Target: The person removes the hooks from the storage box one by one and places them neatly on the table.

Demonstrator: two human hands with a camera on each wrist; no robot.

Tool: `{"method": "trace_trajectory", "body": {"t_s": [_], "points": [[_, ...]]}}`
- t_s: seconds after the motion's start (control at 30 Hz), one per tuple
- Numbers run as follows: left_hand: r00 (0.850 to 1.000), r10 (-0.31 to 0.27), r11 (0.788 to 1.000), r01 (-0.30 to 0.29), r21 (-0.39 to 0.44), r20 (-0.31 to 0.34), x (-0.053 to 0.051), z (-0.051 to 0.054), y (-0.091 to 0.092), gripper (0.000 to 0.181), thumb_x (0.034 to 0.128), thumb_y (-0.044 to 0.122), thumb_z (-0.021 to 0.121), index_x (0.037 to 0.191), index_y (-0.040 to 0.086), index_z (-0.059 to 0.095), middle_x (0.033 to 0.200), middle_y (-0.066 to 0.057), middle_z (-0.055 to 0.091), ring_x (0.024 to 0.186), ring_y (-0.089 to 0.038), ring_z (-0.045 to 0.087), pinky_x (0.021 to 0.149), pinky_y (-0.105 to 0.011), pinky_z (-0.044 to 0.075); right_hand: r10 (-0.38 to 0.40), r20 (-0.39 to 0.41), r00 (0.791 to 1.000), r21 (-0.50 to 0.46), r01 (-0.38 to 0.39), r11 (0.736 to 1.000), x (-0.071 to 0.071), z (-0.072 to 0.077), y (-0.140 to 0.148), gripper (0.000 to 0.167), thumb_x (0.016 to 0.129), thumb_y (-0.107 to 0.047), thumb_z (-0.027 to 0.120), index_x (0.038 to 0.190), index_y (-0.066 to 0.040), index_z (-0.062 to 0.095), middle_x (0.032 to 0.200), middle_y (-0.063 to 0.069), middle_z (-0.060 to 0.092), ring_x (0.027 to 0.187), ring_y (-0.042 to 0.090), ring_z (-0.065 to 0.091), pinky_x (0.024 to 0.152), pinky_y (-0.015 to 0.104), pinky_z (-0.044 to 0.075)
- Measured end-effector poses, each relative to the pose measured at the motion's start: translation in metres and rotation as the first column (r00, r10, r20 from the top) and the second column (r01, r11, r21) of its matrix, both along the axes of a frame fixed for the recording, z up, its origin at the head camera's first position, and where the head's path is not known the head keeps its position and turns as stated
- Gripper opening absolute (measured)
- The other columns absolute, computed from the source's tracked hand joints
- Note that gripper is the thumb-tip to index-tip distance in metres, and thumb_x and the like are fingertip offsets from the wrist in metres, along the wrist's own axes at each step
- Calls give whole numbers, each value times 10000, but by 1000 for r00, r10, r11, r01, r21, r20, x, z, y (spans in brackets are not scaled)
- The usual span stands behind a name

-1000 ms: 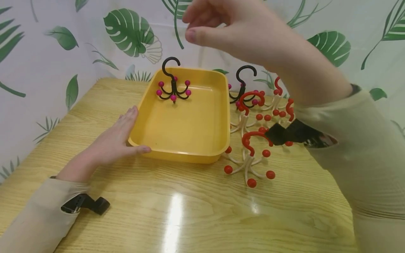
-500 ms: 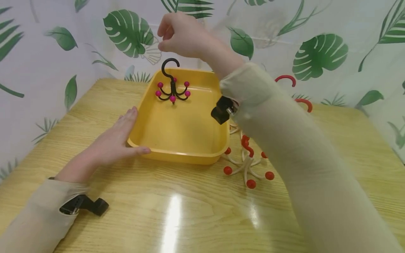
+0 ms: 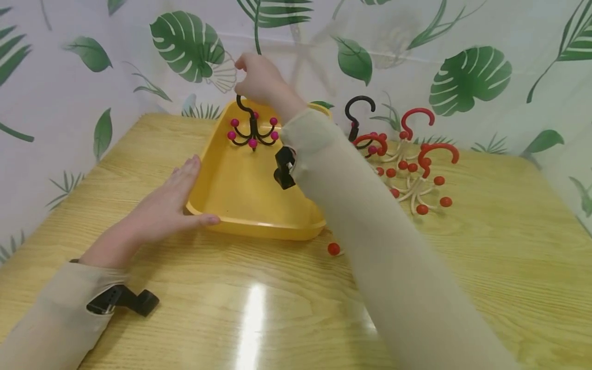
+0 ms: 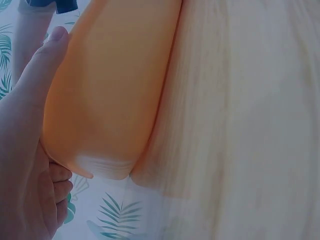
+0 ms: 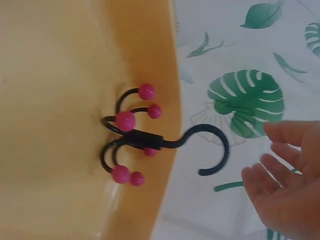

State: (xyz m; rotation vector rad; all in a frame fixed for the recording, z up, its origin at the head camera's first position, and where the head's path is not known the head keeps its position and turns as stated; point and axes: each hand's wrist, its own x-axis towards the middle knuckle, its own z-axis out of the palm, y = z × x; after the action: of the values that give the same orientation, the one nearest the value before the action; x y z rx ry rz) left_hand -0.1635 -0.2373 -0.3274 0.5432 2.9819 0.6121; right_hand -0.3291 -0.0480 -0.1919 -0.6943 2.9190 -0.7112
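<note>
In the head view, my left hand point(image 3: 162, 213) touches the near left corner of the yellow tray point(image 3: 259, 229), fingers straight along its side and thumb at the front rim. Inside the tray, near the back left, stands a black multi-arm hook hanger point(image 3: 253, 128) with pink ball tips. Over its curved top is my right hand point(image 3: 263, 82), hiding part of the hook. The right wrist view shows that hand point(image 5: 287, 175) with thumb and fingers apart, beside the hanger's hook point(image 5: 226, 142) and apart from it.
Right of the tray stand another black hanger point(image 3: 354, 131) with pink balls and several cream hangers with red hooks point(image 3: 439, 149) and red balls. My right forearm covers some of them. A leaf-patterned backdrop point(image 3: 393, 46) rises behind the wooden table point(image 3: 499, 216).
My right hand has come left and down from the upper right to the top of the black hanger in the tray. The left hand and the tray stay put.
</note>
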Motion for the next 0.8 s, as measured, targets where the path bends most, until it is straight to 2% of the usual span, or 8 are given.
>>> {"method": "trace_trajectory", "body": {"t_s": [0.1,0.17,0.33,0.43,0.57,0.63,0.8], "points": [[1000,-2,1000,2,7,10,0,0,0,1154,810,661,600,1512,92,-118,1582,-66,-107,1446,-254,-53,1162,-453,60,-59,10,998,-14,59,998,-7,-13,-3,571,940,-89,490,1487,-114,325,1510,-1,340,1295,134,359,950,160,373],[1000,-1,1000,1,11,17,0,0,0,1156,807,662,602,1512,95,-118,1582,-62,-110,1445,-249,-59,1161,-458,61,-78,10,997,-6,79,997,-9,-21,-5,611,935,-58,481,1509,-126,283,1536,-11,299,1330,124,326,971,150,355],[1000,2,1000,-2,4,5,0,1,-1,1155,807,665,599,1512,92,-115,1581,-60,-110,1448,-260,-47,1162,-451,60,-33,10,999,99,31,995,-14,-34,-9,721,930,-90,522,1541,-111,140,1596,30,103,1445,147,96,1140,212,114],[1000,0,1000,0,4,-8,-1,0,-2,1156,807,663,602,1513,86,-109,1584,-73,-96,1449,-266,-32,1163,-446,61,-8,23,1000,151,4,988,-16,-38,-10,753,925,-107,530,1544,-112,101,1601,43,25,1452,153,30,1155,254,63],[1000,-1,1000,2,10,-15,-2,-1,-3,1158,804,665,604,1514,82,-101,1585,-81,-85,1450,-255,-34,1164,-443,59,-2,-5,1000,205,3,979,-19,-40,-9,714,919,-83,500,1539,-105,148,1593,46,119,1444,168,105,1164,294,84],[1000,-3,1000,3,12,-17,-2,-2,-3,1158,803,668,602,1515,80,-96,1585,-80,-84,1449,-249,-35,1165,-439,57,-13,-22,1000,212,17,977,-19,-41,-8,686,921,-68,484,1536,-119,185,1575,55,181,1421,213,187,1154,306,156],[1000,-4,1000,4,14,-19,-2,-2,-3,1157,803,670,600,1516,76,-90,1584,-76,-83,1450,-245,-32,1166,-425,53,-47,-69,996,146,57,988,-17,-39,-3,554,935,-19,469,1470,-136,392,1468,82,362,1303,268,352,1068,280,323]]}}
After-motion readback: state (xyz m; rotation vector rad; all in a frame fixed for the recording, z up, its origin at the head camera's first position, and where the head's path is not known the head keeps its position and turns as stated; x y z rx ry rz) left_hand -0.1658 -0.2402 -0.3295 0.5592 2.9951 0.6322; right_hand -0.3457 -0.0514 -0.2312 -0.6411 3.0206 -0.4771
